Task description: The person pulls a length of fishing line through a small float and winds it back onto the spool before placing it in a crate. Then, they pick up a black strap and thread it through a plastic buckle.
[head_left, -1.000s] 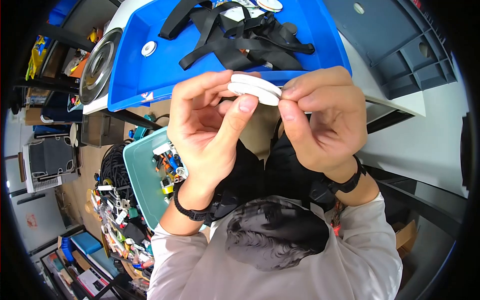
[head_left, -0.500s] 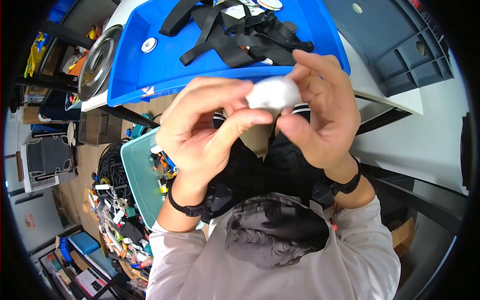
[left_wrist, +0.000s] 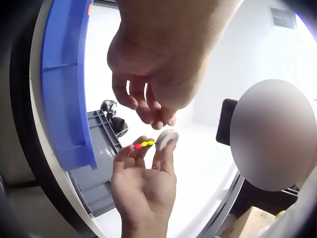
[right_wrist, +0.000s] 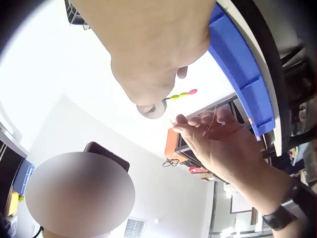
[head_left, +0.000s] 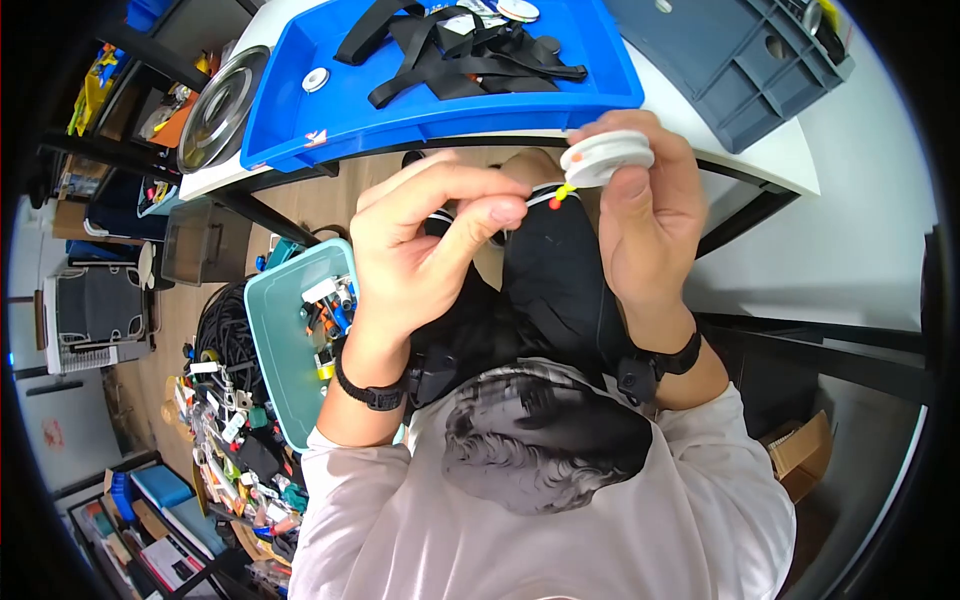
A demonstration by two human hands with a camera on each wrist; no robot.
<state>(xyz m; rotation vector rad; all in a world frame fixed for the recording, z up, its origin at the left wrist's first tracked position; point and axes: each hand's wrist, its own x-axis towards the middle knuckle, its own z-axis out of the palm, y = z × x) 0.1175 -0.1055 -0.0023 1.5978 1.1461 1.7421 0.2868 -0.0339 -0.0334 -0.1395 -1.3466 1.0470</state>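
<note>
My right hand (head_left: 655, 215) grips a white spool (head_left: 606, 158) between thumb and fingers, in front of the blue tray. A short row of yellow and red beads (head_left: 561, 195) sticks out from the spool's edge; in the left wrist view the beads (left_wrist: 144, 145) lie across the fingertips. To the left of the spool, my left hand (head_left: 425, 240) has thumb and index finger pinched together. A thin pale line (right_wrist: 214, 117) shows by the left fingers in the right wrist view.
The blue tray (head_left: 455, 122) on the white table holds black straps (head_left: 430, 75) and another white spool (head_left: 316, 79). A grey crate (head_left: 740, 75) stands to its right, a round metal lid (head_left: 222, 110) to its left. A teal bin (head_left: 275, 330) of small parts sits below.
Both hands held the spool together earlier. It was turned over, and now the right hand alone has it, farther right. The left hand has come off it, and the coloured beads have come into view.
</note>
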